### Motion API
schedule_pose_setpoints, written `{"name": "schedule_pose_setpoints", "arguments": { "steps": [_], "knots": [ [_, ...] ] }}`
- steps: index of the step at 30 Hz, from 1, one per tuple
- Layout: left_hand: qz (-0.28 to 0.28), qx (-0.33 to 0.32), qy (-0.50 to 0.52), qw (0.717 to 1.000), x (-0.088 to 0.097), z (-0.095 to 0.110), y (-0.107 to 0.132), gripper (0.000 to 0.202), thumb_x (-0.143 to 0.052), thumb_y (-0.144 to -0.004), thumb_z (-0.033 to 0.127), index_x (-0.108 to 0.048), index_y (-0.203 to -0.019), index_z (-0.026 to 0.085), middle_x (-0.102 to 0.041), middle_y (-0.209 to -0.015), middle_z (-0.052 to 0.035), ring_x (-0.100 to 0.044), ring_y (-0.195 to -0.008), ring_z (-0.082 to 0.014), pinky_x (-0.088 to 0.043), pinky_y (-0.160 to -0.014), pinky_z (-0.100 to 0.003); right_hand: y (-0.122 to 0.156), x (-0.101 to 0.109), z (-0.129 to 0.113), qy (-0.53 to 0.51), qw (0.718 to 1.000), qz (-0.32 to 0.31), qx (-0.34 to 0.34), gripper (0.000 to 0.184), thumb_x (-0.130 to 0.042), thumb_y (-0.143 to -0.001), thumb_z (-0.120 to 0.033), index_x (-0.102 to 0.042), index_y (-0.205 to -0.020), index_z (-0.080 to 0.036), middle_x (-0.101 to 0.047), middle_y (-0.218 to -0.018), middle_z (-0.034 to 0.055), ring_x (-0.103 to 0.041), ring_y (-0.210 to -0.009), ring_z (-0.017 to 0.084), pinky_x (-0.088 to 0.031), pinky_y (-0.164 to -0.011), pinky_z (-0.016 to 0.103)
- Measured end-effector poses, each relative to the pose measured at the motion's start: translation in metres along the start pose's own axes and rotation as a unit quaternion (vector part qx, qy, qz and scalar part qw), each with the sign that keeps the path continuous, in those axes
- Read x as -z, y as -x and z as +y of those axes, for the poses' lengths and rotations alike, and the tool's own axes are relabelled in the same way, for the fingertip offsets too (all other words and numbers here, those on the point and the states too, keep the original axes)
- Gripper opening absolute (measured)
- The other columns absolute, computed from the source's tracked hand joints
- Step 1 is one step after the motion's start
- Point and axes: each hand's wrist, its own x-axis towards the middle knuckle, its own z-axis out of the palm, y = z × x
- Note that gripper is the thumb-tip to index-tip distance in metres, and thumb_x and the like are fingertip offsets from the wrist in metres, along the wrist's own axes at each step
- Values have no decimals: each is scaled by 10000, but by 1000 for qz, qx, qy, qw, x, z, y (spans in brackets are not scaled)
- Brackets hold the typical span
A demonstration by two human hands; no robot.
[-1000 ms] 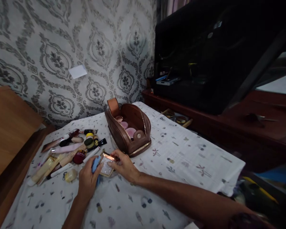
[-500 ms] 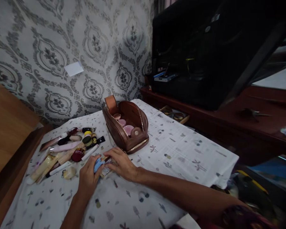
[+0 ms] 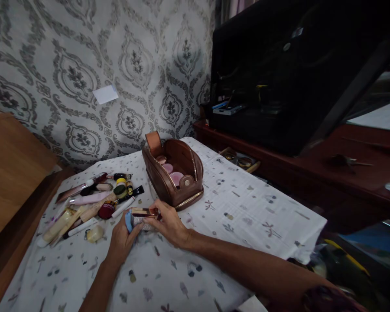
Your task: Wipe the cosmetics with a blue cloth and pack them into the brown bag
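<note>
Both hands meet over the patterned white tablecloth (image 3: 247, 208), just in front of an open brown cosmetic bag (image 3: 173, 173). My left hand (image 3: 121, 240) pinches a small blue cloth (image 3: 128, 220) against the left side of a glittery square compact (image 3: 143, 217). My right hand (image 3: 169, 223) grips the compact from the right, its gold edge turned up towards me. Inside the bag lie pink round compacts.
A heap of tubes, pencils and small jars (image 3: 94, 201) lies to the left of the hands. A wooden board (image 3: 13, 169) stands at the far left. A dark wooden cabinet (image 3: 312, 173) with a black case (image 3: 279, 73) on top stands to the right.
The compact lay flat with its glittery face up; now both hands have tilted it onto its edge. The blue cloth has stayed at its left side.
</note>
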Motion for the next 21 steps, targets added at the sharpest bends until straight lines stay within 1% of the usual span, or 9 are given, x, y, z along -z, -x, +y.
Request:
{"name": "schedule_pose_setpoints", "arguments": {
  "steps": [3, 8, 10, 12, 14, 16, 18, 21],
  "knots": [
    [-7, 21, 29, 999, 1, 5, -1, 447, -511, -906, 520, -599, -1158, 161, -708, -1089, -98, -658, -1001, -259, -507, -907, -392, 0, -1, -2, -38, 999, 10, -33, 197, -698, -837, -286, -516, -850, -210, -543, -784, -33, -514, -712, 127, -408, -626, 228],
    [13, 53, 68, 996, 4, 11, -2, 396, -569, -865, 498, -630, -1066, 162, -720, -913, -37, -655, -805, -211, -533, -758, -316, -1, -2, -3, -77, 993, -1, -92, 181, -684, -819, -298, -531, -858, -211, -551, -751, -48, -498, -661, 113, -388, -586, 217],
    [26, 55, 78, 995, 7, 10, -3, 375, -584, -851, 491, -646, -1018, 161, -709, -835, -19, -639, -740, -194, -526, -698, -286, -2, -1, -4, -80, 992, -20, -92, 196, -691, -812, -284, -563, -943, -213, -563, -766, -48, -503, -660, 113, -387, -591, 220],
    [38, 56, 80, 995, 11, 9, -3, 364, -584, -846, 492, -660, -976, 160, -697, -777, -9, -622, -683, -180, -514, -641, -265, -2, 1, -6, -75, 993, -54, -78, 316, -699, -812, -268, -578, -1101, -231, -574, -787, -47, -524, -679, 122, -405, -623, 229],
    [53, 50, 72, 995, 17, 9, -4, 360, -580, -847, 498, -671, -938, 161, -693, -755, -9, -619, -663, -176, -510, -623, -257, -1, 3, -9, -69, 991, -96, -62, 465, -707, -807, -238, -547, -1243, -255, -595, -816, -41, -564, -721, 138, -437, -674, 245],
    [62, 36, 53, 996, 22, 8, -4, 347, -580, -851, 495, -680, -908, 167, -700, -770, -13, -632, -681, -177, -513, -640, -255, 0, 4, -11, -64, 989, -128, -49, 545, -711, -802, -208, -517, -1307, -266, -620, -854, -29, -597, -763, 152, -464, -726, 263],
    [60, 20, 29, 998, 24, 8, -4, 330, -585, -856, 488, -686, -900, 176, -712, -797, -16, -650, -708, -182, -518, -664, -257, 1, 3, -11, -57, 989, -131, -46, 541, -719, -796, -200, -519, -1296, -254, -634, -900, -13, -608, -778, 156, -480, -754, 278],
    [61, -12, -7, 998, 22, 9, -2, 321, -603, -845, 492, -689, -914, 191, -733, -837, -25, -675, -730, -196, -531, -687, -275, 0, 2, -7, -40, 993, -101, -39, 399, -722, -802, -222, -563, -1169, -218, -635, -953, 12, -610, -832, 166, -489, -803, 299]
  ]
}}
